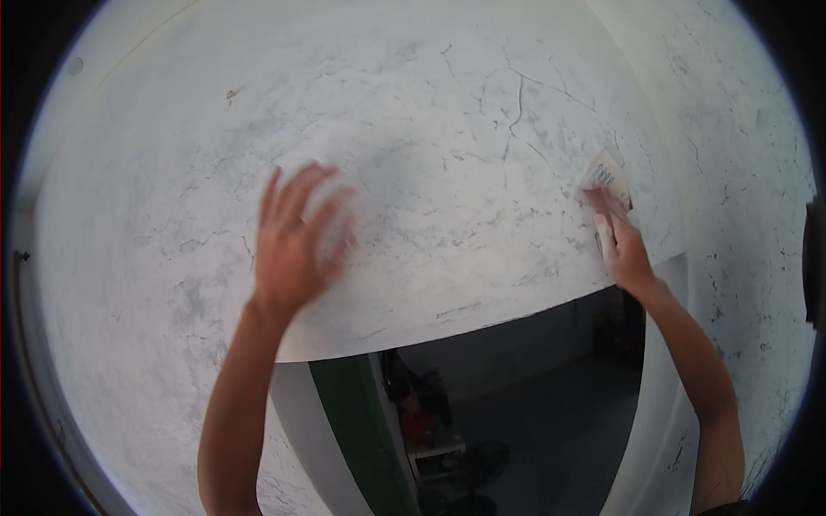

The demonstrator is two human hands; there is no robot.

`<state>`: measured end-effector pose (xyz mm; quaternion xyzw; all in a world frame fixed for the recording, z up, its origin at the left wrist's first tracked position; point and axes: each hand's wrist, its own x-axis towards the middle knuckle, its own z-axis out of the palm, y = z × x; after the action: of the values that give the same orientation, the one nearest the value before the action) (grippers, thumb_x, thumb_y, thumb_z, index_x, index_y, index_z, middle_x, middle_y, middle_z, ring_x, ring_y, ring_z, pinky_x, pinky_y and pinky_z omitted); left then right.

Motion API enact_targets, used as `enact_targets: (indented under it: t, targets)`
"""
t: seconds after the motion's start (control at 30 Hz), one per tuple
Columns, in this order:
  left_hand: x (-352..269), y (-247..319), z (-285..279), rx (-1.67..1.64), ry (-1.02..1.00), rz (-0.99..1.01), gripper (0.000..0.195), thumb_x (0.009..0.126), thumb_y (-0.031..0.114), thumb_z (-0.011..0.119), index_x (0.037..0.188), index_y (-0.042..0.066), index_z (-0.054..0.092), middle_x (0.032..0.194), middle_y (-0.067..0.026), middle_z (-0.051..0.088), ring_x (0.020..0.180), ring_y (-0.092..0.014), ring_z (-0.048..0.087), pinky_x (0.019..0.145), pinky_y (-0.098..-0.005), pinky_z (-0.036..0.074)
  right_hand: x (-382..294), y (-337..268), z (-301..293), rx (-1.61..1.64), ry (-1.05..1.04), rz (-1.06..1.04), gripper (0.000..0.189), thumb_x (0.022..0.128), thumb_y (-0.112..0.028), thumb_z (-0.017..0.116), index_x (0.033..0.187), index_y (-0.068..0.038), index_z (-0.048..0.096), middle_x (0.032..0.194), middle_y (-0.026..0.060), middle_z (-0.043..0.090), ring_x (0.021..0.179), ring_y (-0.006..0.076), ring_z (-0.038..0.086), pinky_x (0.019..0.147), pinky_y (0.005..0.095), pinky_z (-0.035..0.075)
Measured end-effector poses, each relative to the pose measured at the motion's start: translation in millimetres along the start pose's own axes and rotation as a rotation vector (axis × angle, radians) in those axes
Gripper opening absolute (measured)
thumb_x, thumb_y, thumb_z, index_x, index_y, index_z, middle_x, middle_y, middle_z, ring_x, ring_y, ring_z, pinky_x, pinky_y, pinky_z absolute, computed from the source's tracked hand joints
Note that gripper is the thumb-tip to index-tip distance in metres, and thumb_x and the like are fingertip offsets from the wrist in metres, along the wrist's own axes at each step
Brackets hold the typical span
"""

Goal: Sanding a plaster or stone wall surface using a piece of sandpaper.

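Before me is a white plastered wall (413, 193) with cracks and grey patches. My left hand (293, 238) is raised in front of it, blurred, its fingers apart and nothing in them; whether it touches the plaster I cannot tell. At the right, my right hand (619, 242) holds a pale sheet (605, 169), probably sandpaper, against the wall above the corner of an opening. Blue print shows on the sheet's outer face, while its inner face is hidden. White dust coats the thumb of that hand.
A dark doorway (548, 374) opens below the wall, with a green panel (348, 426) at its left side. Inside stand a standing fan (481, 461) and a small white shelf (442, 448) bearing things. A cracked side wall (729, 258) rises at the right.
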<state>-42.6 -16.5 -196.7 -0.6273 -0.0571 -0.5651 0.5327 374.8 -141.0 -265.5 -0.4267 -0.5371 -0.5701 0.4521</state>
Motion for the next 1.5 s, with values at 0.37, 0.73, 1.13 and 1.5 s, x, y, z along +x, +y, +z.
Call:
enact_targets:
  t: [0.37, 0.73, 1.13, 1.5]
  targets:
    - [13, -16, 18, -0.03, 0.201, -0.204, 0.02, 0.082, 0.008, 0.066, 0.102, 0.01, 0.064, 0.116, -0.0072, 0.057, 0.11, -0.027, 0.052, 0.097, -0.0407, 0.039, 5, -50, 17, -0.024, 0.059, 0.011, 0.039, 0.097, -0.016, 0.043, 0.135, -0.007, 0.046, 0.14, 0.0197, 0.041, 0.133, 0.0372, 0.034, 0.109, 0.0459, 0.025]
    - [14, 16, 13, -0.025, 0.171, 0.068, 0.033, 0.08, 0.013, 0.067, 0.112, 0.009, 0.062, 0.127, -0.0109, 0.054, 0.124, -0.028, 0.046, 0.107, -0.0478, 0.031, 31, -120, 35, 0.129, -0.117, -0.256, 0.046, 0.093, -0.017, 0.052, 0.138, -0.011, 0.044, 0.146, 0.0133, 0.035, 0.137, 0.032, 0.028, 0.113, 0.0475, 0.02]
    - [61, 105, 50, -0.505, -0.266, 0.308, 0.065, 0.075, 0.021, 0.073, 0.131, 0.005, 0.045, 0.138, -0.0123, 0.045, 0.129, -0.028, 0.042, 0.108, -0.0397, 0.036, 35, -75, -7, 0.419, -0.203, -0.449, 0.048, 0.074, -0.008, 0.062, 0.121, -0.002, 0.057, 0.126, 0.0154, 0.056, 0.121, 0.0303, 0.05, 0.105, 0.0439, 0.037]
    - [63, 159, 71, 0.013, -0.288, 0.213, 0.044, 0.087, 0.009, 0.052, 0.128, -0.004, 0.046, 0.142, -0.0232, 0.036, 0.13, -0.04, 0.037, 0.102, -0.0527, 0.037, -141, 0, 7, 0.621, 0.437, 0.775, 0.073, 0.088, -0.023, 0.06, 0.144, -0.009, 0.016, 0.14, 0.0149, 0.032, 0.13, 0.0282, 0.032, 0.107, 0.0478, 0.024]
